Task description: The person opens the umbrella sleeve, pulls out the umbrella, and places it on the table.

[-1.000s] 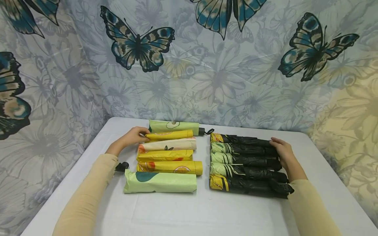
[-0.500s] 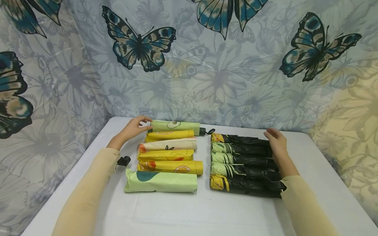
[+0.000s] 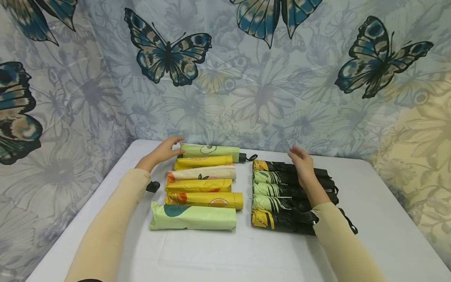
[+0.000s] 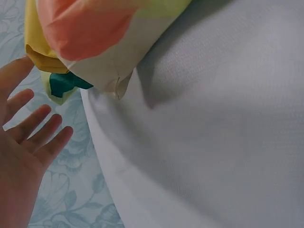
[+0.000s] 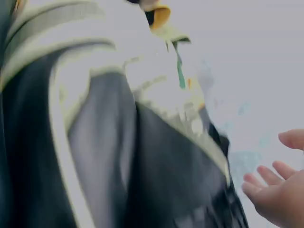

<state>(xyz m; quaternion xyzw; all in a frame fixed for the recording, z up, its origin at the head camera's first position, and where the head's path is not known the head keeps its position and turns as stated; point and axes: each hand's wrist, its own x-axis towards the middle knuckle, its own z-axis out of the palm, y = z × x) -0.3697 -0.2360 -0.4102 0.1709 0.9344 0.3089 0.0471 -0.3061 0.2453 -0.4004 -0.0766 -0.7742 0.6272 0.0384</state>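
My left hand [image 3: 160, 152] is at the left end of a green avocado-print umbrella [image 3: 218, 152], which has a black handle and loop. Its fingers are spread around that end; contact is unclear. In the left wrist view the spread hand [image 4: 26, 137] lies beside a yellow end [image 4: 38, 35] and a cream-and-coral one [image 4: 85, 31]. My right hand [image 3: 303, 166] is over the row of folded black umbrellas with green or yellow tips [image 3: 267, 189], fingers extended and holding nothing. The right wrist view, blurred, shows this hand [image 5: 280, 192] apart from the dark fabric.
Below the avocado umbrella lie yellow rolls [image 3: 204, 199], a cream roll [image 3: 197, 173] and a wider green one [image 3: 197, 217], side by side. A white-covered table [image 3: 197, 254] holds everything, with a butterfly-print cloth [image 3: 260, 117] behind. Black straps [image 3: 349, 221] stick out at right.
My left hand has left the yellow roll's end and moved back to the green avocado umbrella's end. My right hand has moved left from the black umbrellas' right ends to over their middle.
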